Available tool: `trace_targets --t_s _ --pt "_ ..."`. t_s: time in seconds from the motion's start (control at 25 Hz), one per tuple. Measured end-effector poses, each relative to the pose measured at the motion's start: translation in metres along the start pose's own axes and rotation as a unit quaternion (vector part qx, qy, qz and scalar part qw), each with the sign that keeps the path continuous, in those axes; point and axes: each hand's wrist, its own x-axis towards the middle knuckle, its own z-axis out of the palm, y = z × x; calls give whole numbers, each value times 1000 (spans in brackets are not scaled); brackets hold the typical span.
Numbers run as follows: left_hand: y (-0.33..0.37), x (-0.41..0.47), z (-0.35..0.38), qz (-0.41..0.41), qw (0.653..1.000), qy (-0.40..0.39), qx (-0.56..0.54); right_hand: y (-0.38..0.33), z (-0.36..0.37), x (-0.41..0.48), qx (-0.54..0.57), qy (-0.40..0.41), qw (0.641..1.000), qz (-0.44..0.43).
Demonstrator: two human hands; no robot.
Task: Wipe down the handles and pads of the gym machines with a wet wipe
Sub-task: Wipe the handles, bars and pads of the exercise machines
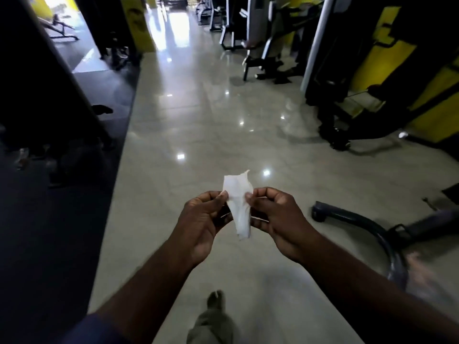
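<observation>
From the head camera, the left hand (203,219) and the right hand (280,219) are raised together in front of the body, over a glossy tiled floor (198,125). Each pinches one side edge of a crumpled white wet wipe (239,207) between thumb and fingertips. The wipe hangs between the two hands in mid-air, its top corner poking up above the fingers and its lower end drooping below them. It touches nothing but the hands.

No handle or pad is under the wipe. A yellow-and-black weight machine (372,83) stands well apart at the right, a seated machine (260,45) farther back along the aisle, and a curved black tube frame (367,227) lies on the floor near the right forearm. A dark rubber mat (37,219) runs down the left side. The person's trouser leg and foot (216,316) show at the bottom edge.

As for progress, my judgement is that this is a pause between surfaces — the wipe looks to be being spread or refolded for a fresh face. Nothing shows which machines are already wiped, so I cannot say how much of the round is left; the machines in view at least look untouched at this instant.

For writing, a yellow pillar (139,21) at the upper left bears a dark mark — too blurred to read. The wipe carries no visible label.
</observation>
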Motion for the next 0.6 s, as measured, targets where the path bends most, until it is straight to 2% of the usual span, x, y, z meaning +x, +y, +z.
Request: trace_targets --t_s 0.2,0.36,0.6 --pt "33 196 47 -39 996 -67 52 -52 -49 164 61 74 994 57" --pt "86 334 131 -45 972 -164 162 -129 -96 278 -17 147 989 15" --pt "114 541 264 2 946 -210 249 -203 -212 436 119 193 973 -36"
